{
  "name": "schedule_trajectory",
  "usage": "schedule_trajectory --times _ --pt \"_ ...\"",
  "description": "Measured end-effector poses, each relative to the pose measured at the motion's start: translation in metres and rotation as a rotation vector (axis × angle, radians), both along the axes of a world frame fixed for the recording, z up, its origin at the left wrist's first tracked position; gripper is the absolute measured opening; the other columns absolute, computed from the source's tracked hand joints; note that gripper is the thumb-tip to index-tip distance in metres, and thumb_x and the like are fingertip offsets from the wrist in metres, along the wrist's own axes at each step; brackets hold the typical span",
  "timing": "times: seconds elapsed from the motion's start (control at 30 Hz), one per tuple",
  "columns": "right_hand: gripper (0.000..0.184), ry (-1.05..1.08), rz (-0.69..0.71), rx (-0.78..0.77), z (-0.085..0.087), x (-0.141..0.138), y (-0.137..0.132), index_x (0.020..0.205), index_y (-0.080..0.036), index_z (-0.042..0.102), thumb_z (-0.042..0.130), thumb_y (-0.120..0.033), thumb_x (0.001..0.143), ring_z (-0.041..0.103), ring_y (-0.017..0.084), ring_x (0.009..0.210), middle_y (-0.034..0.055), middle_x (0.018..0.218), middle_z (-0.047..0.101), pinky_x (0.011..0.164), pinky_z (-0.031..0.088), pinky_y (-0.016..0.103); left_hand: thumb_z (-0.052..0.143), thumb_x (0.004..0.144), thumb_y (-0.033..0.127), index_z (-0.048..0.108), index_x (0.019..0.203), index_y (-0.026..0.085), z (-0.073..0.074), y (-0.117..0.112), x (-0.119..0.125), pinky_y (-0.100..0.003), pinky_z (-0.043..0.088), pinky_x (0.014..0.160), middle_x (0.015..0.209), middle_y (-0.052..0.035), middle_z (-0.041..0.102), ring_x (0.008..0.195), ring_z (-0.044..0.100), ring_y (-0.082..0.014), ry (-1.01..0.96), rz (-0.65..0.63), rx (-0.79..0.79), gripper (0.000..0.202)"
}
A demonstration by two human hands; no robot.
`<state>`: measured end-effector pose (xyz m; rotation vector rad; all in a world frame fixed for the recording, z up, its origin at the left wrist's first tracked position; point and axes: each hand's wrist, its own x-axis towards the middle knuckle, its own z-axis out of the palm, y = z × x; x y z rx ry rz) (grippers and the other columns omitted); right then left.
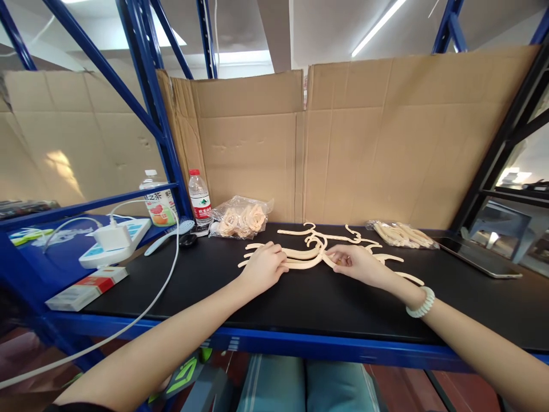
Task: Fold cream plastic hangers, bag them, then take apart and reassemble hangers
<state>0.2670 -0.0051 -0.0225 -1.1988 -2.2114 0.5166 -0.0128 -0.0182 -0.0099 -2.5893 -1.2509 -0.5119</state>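
Several cream-coloured clothes hangers lie on the black tabletop in the head view, their hooks pointing to the back. The nearest hanger [303,264] is between my two hands. My left hand [263,266] is closed over its left arm, fingertips curled down. My right hand [357,264] pinches its right arm just beside the neck, thumb and fingers together. Behind it, more hangers overlap, one of them a farther hanger [332,236] with its hook at the back. My right hand and forearm hide parts of the right arms.
A bag of rose-like flowers [240,218] and a water bottle [199,197] stand at the back left. A bag of cream sticks [402,234] and a tablet [480,257] lie on the right. A brush [169,237], a power strip [124,240] and a white cable [165,283] are at left.
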Motion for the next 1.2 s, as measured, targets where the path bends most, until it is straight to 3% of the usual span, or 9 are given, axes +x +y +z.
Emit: schedule_trajectory --times 0.27,0.37,0.47,0.57,0.7,0.83,1.0,1.1,1.2 --pt "0.023 -0.061 -0.010 0.123 0.010 0.003 0.001 0.091 -0.019 0.071 0.059 -0.032 0.076 0.057 0.018 0.069 0.0044 0.082 0.070 0.065 0.047 0.033 0.061 0.081 0.016 0.058 0.082 0.017 -0.002 0.000 -0.002 -0.036 0.046 0.079 0.088 -0.0056 0.059 0.087 0.055 -0.0229 -0.062 -0.014 0.007 0.004" --pt "0.028 -0.061 -0.046 0.147 0.018 0.010 0.002 0.092 -0.019 0.071 0.057 -0.039 0.082 0.059 0.019 0.071 0.0061 0.086 0.071 0.067 0.049 0.034 0.060 0.076 0.012 0.055 0.091 0.017 -0.002 -0.003 0.000 -0.036 0.047 0.083 0.102 -0.0075 0.056 0.095 0.053 -0.0238 -0.090 -0.042 0.027 0.017" --pt "0.033 -0.052 -0.059 0.170 0.021 0.019 0.005 0.098 -0.017 0.071 0.053 -0.042 0.086 0.064 0.022 0.081 0.0087 0.093 0.071 0.076 0.052 0.039 0.055 0.076 0.008 0.052 0.098 0.018 -0.003 -0.005 0.003 -0.038 0.047 0.085 0.108 -0.0082 0.055 0.099 0.053 -0.0247 -0.114 -0.098 0.010 0.024" --pt "0.050 -0.082 -0.059 0.125 0.020 0.024 0.006 0.115 -0.014 0.065 0.056 -0.051 0.083 0.062 0.030 0.105 0.0144 0.115 0.067 0.093 0.049 0.047 0.049 0.078 0.006 0.050 0.098 0.019 -0.006 -0.004 0.004 -0.039 0.047 0.089 0.110 -0.0084 0.056 0.102 0.054 -0.0242 -0.134 -0.168 -0.014 0.024" --pt "0.075 -0.215 -0.073 0.087 0.015 0.016 0.000 0.135 -0.010 0.051 0.050 -0.063 0.084 0.045 0.038 0.130 0.0205 0.140 0.049 0.107 0.037 0.053 0.044 0.076 0.002 0.048 0.091 0.019 -0.011 -0.001 0.005 -0.040 0.048 0.091 0.115 -0.0105 0.057 0.107 0.056 -0.0239 -0.147 -0.198 -0.028 0.023" --pt "0.087 -0.406 -0.042 0.133 0.006 0.002 -0.005 0.143 0.000 0.037 0.036 -0.067 0.088 0.027 0.038 0.141 0.0246 0.150 0.032 0.115 0.025 0.052 0.047 0.083 0.010 0.050 0.108 0.017 -0.016 0.003 0.005 -0.047 0.045 0.101 0.126 -0.0157 0.057 0.120 0.053 -0.0271 -0.186 -0.197 -0.008 0.026" --pt "0.085 -0.526 -0.025 0.117 -0.008 -0.003 -0.003 0.146 0.004 0.030 0.020 -0.062 0.094 0.023 0.033 0.143 0.0243 0.152 0.025 0.118 0.020 0.046 0.046 0.088 0.015 0.047 0.129 0.014 -0.021 0.013 0.002 -0.053 0.035 0.110 0.138 -0.0170 0.053 0.129 0.049 -0.0281 -0.137 -0.187 -0.078 0.041" --pt "0.083 -0.528 -0.038 0.118 -0.014 -0.001 0.001 0.147 0.003 0.028 0.018 -0.060 0.095 0.022 0.034 0.143 0.0238 0.153 0.024 0.118 0.020 0.049 0.043 0.091 0.015 0.047 0.134 0.015 -0.025 0.020 -0.001 -0.052 0.035 0.110 0.141 -0.0158 0.051 0.133 0.045 -0.0270 -0.123 -0.181 -0.091 0.043" --pt "0.079 -0.517 -0.027 0.135 -0.015 0.000 0.003 0.147 -0.001 0.030 0.019 -0.060 0.095 0.025 0.034 0.142 0.0218 0.153 0.027 0.117 0.021 0.050 0.040 0.087 0.005 0.052 0.132 0.016 -0.029 0.029 -0.004 -0.048 0.039 0.109 0.139 -0.0136 0.053 0.132 0.047 -0.0241 -0.109 -0.207 -0.096 0.048"
